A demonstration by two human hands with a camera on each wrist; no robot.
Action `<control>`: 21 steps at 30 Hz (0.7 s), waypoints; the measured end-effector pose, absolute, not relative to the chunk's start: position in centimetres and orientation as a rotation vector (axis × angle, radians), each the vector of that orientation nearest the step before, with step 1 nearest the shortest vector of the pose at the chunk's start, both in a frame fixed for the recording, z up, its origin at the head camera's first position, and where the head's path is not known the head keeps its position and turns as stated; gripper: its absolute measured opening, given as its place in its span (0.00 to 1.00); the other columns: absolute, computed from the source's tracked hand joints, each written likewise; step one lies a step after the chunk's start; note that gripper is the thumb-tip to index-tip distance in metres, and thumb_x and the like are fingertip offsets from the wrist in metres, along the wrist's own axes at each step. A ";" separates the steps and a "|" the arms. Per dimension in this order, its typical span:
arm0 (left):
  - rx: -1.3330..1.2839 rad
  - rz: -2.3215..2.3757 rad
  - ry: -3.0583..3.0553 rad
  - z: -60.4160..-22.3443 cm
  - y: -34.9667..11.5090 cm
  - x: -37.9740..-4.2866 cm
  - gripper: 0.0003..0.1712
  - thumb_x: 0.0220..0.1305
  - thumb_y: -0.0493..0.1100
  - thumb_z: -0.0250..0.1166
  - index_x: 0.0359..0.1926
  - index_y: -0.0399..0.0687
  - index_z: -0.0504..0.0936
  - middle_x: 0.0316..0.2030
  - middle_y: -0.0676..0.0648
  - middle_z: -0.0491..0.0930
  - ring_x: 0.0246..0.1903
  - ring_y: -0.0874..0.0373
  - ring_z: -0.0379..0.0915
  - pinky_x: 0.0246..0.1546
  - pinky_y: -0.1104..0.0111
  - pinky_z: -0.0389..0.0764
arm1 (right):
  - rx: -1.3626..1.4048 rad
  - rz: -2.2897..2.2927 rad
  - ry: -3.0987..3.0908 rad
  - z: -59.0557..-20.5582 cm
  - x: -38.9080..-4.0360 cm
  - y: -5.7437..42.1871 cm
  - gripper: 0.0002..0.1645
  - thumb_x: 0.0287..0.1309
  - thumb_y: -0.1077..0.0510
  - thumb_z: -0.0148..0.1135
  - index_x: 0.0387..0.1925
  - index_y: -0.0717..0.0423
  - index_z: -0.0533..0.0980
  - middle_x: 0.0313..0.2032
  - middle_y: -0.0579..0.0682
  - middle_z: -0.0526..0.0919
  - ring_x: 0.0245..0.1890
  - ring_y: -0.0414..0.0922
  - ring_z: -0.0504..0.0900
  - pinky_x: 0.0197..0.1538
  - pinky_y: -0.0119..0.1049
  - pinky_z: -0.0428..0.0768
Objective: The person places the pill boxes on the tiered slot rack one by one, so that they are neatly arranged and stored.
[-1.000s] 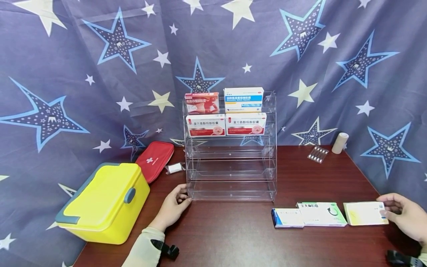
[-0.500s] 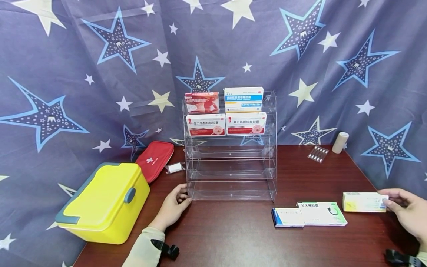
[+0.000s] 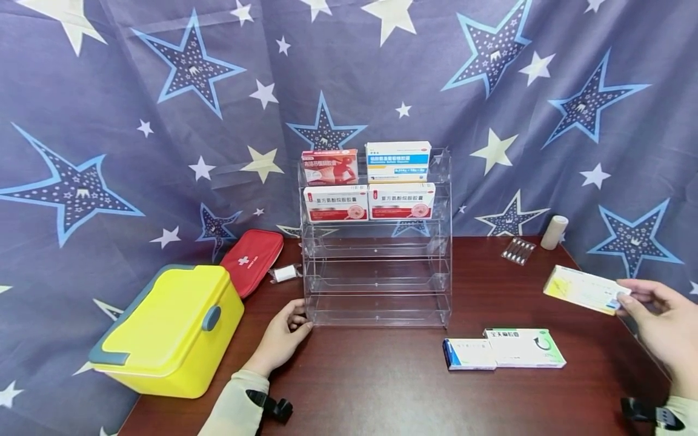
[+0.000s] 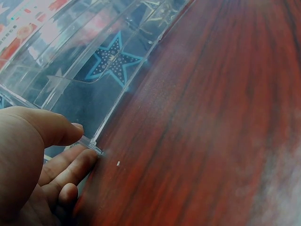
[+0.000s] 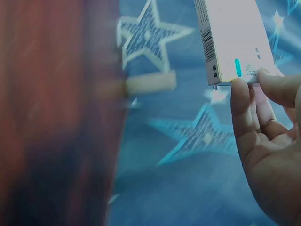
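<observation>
My left hand (image 3: 280, 339) pinches the lower left front corner of a clear acrylic tiered rack (image 3: 376, 318); in the left wrist view the thumb and fingers (image 4: 70, 172) grip its edge. On the rack's top tier stand a red medicine box (image 3: 329, 168) and a white-blue one (image 3: 398, 162). Two white-red boxes (image 3: 336, 204) fill the tier below. At the right, my right hand (image 3: 657, 321) holds a white-yellow medicine box (image 3: 588, 290) by its right end, raised above the table and tilted. The right wrist view shows thumb and fingers pinching that end of the box (image 5: 237, 42).
A blue-white box (image 3: 470, 354) and a green-white box (image 3: 525, 348) lie at front right. A yellow case (image 3: 174, 327), red first-aid pouch (image 3: 252, 262) and small white packet (image 3: 285, 274) are left. Behind lie a cotton-swab pack (image 3: 518, 251) and a bandage roll (image 3: 554, 232).
My right hand has lifted the white-yellow box off the table, from beside the green-white box, moving it back and tilting it. The left hand stays on the rack's corner.
</observation>
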State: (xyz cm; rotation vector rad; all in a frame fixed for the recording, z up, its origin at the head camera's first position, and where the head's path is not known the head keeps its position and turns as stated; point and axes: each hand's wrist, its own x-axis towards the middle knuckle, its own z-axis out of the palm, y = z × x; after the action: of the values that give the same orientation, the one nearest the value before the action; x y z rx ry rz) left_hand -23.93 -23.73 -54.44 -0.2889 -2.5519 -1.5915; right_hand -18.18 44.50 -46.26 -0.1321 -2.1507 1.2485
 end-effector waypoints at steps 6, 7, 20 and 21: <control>-0.275 -1.580 -2.554 -54.5 -23.8 -24.0 0.28 0.64 0.32 0.73 0.64 0.46 0.79 0.49 0.46 0.84 0.47 0.50 0.81 0.49 0.60 0.76 | -0.074 1.113 -2.263 -42.5 -19.7 39.9 0.15 0.68 0.67 0.67 0.54 0.65 0.81 0.27 0.37 0.83 0.24 0.28 0.81 0.32 0.17 0.74; -0.266 -1.571 -2.557 -54.4 -23.7 -24.0 0.28 0.64 0.31 0.73 0.64 0.45 0.79 0.49 0.46 0.84 0.47 0.50 0.81 0.49 0.59 0.76 | -0.041 1.109 -2.263 -41.9 -20.1 38.9 0.15 0.67 0.67 0.68 0.54 0.65 0.81 0.26 0.39 0.84 0.24 0.27 0.82 0.33 0.17 0.73; -0.319 -1.537 -2.556 -51.3 -22.5 -22.0 0.25 0.65 0.29 0.70 0.63 0.32 0.76 0.46 0.39 0.83 0.45 0.45 0.80 0.46 0.61 0.77 | 0.450 1.238 -2.221 -35.5 -25.8 25.6 0.15 0.62 0.67 0.73 0.50 0.58 0.86 0.34 0.55 0.87 0.23 0.45 0.86 0.28 0.28 0.82; -0.315 -1.539 -2.557 -51.3 -22.5 -22.0 0.26 0.65 0.28 0.70 0.63 0.32 0.76 0.46 0.39 0.83 0.45 0.44 0.80 0.47 0.60 0.77 | 0.480 1.233 -2.221 -35.1 -26.3 24.6 0.14 0.62 0.66 0.74 0.49 0.57 0.87 0.34 0.54 0.87 0.23 0.46 0.86 0.28 0.28 0.82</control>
State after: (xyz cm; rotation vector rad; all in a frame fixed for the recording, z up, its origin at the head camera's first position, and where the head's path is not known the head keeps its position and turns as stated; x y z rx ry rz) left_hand -22.05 -22.54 -51.34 -0.3147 -2.5572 -1.5393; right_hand -26.25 24.62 -35.15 0.4799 -2.2208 1.2328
